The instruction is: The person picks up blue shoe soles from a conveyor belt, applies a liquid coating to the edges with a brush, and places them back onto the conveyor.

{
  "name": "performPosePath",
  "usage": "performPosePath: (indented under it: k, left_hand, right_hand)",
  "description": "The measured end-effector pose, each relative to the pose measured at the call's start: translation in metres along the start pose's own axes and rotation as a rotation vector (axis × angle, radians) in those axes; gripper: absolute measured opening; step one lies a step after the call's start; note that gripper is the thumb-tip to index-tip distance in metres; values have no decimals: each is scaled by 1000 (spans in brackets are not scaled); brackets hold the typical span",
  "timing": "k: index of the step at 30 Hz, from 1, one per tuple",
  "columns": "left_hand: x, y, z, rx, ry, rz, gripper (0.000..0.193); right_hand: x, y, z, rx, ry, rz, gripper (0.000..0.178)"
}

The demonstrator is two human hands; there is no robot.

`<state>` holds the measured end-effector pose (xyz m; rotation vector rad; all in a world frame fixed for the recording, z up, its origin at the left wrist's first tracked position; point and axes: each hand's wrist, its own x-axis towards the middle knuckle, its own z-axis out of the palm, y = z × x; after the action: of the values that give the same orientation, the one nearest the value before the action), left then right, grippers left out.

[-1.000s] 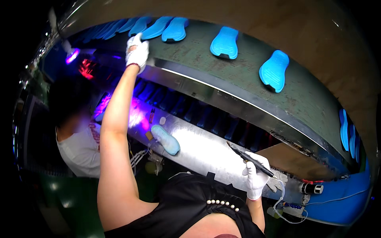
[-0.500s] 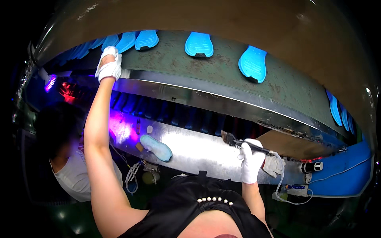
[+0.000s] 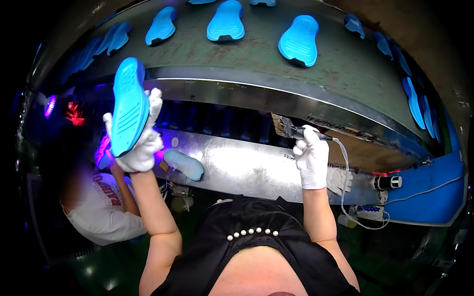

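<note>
Near the left end of the worktop (image 3: 237,158), the left hand (image 3: 144,149) is partly hidden by a blue sole (image 3: 129,108), a co-worker's head (image 3: 80,181) is blurred; dark shapes (image 3: 224,124) beyond are shadowed.

This is a factory floor, a shoe-part production line by the look of it. A long green belt (image 3: 261,54) with a metal edge (image 3: 217,90) carries many near-identical blue soles (image 3: 225,22), spaced out along it. Beside it runs a narrow metal surface (image 3: 242,165), where a co-worker (image 3: 106,209) sits farther along. A purple lamp (image 3: 50,106) glows at that end. The left hand (image 3: 139,152) and right hand (image 3: 312,157) wear white work gloves, a spare glove (image 3: 339,180) lies on the surface, and the brush (image 3: 282,125) trails a pale cable (image 3: 345,163).
</note>
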<state>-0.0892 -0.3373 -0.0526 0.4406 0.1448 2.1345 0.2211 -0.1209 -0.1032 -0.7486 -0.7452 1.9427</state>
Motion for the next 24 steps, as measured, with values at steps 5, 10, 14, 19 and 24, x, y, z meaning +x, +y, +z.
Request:
performPosePath:
  k: [5,10,14,19,24]
  left_hand:
    - [-12,-48,-7,-153,-7,-23,92]
    - [-35,-131,3,-16,87,-209,99]
    - [-47,-170,16,-264,176,-48,94]
    - [-39,-146,-4,-21,167,-174,111]
    - [-57,-174,1,-189,192,-147,82]
  right_hand:
    - [0,6,-3,-45,-66,41,17]
    - [-3,-10,73,-408,-286,-191,17]
    - [-19,13,109,-840,-465,-859,14]
    - [-89,-25,89,-1185,-842,-620,23]
    - [-44,-4,96,-994,-620,-1063,24]
